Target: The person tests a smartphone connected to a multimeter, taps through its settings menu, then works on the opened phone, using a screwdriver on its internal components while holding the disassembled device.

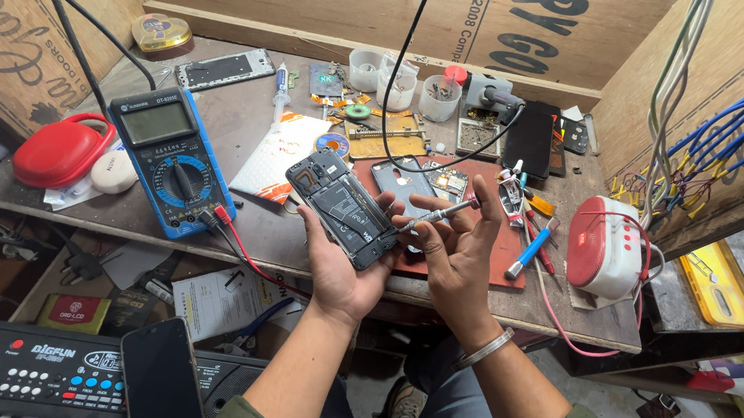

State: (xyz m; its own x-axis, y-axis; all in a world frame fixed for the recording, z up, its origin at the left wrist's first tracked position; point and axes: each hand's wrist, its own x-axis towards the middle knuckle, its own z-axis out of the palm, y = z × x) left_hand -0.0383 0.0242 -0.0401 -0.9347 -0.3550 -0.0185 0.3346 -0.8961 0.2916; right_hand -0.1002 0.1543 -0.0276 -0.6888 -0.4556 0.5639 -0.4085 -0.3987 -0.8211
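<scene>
My left hand (342,269) holds an opened phone (341,205) with its back cover off, the dark inner parts facing up. It rests in my palm above the front edge of the wooden bench (246,128). My right hand (460,251) pinches a small silver screwdriver (441,213) between thumb and fingers. Its tip points left at the phone's lower right edge. A metal bangle (485,348) sits on my right wrist.
A blue multimeter (171,160) with red and black leads lies at the left, beside a red case (60,151). A red mat (467,234) carries phone parts and tools. A red-and-white round device (603,247) stands at the right. A keyboard (23,372) and dark phone (162,378) lie below.
</scene>
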